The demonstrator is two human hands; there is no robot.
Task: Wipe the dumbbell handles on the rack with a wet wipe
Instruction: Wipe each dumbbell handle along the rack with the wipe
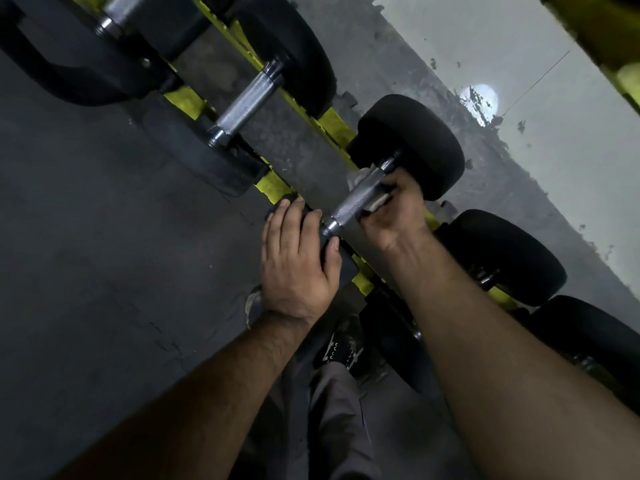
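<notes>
— Two hands at work, both by the knurled handle [358, 199]. What does each hold?

— On the handle's far end, hard by the rear weight head [412, 143], the right hand [398, 209] curls round the bar with the wet wipe [375, 201] pinched under its fingers; a pale corner of the wipe shows on the other side of the bar. At the near end of the handle, the left hand [294, 258] lies flat, fingers straight, pressing on the front weight head [341, 261] to steady it.

— Which step is that?

— Wiping this handle, I judge, begun at the far end. Next the wipe should slide along the knurling toward the near collar, the grip turning to reach the underside.

— And round about?

— Up the yellow rack [337, 128] from this handle sits another dumbbell handle [247, 98], and beyond it a third, blurred. Down the rack, more black heads [505, 254] sit partly behind the right forearm. Below the handle show grey trousers and a shoe [341, 344].

— Anything in the way?

— Only the person's own left thumb near the collar, and the close neighbouring heads.
</notes>
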